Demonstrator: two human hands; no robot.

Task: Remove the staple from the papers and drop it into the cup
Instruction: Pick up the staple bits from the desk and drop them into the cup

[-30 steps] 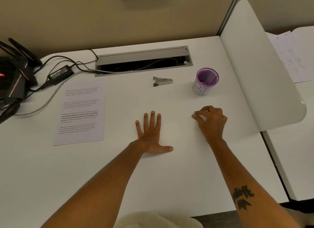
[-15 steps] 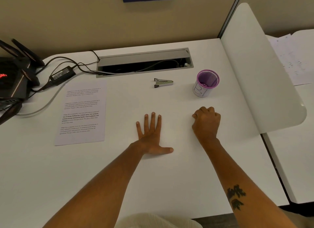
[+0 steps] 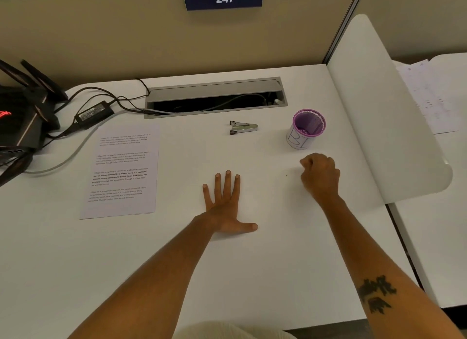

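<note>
A printed paper sheet (image 3: 121,172) lies flat at the desk's left. Further back, near the middle, a small metal staple remover (image 3: 243,127) lies on the desk. The purple mesh cup (image 3: 307,129) stands upright at the back right. Palm down, my left hand (image 3: 225,204) rests flat on the desk with its fingers spread. My right hand (image 3: 319,175) hovers just in front of the cup, curled, with thumb and forefinger pinched together. The staple itself is too small to make out between them. A tiny speck (image 3: 286,175) lies on the desk left of that hand.
A black router (image 3: 20,121), a power brick (image 3: 94,113) and cables crowd the back left. An open cable slot (image 3: 214,98) runs along the back. A white divider panel (image 3: 379,116) rises on the right, with a neighbouring desk and papers (image 3: 429,96) beyond.
My right hand's fingertips were pinching at the desk surface; they curled in and the hand moved slightly up toward the cup. The left hand stayed flat.
</note>
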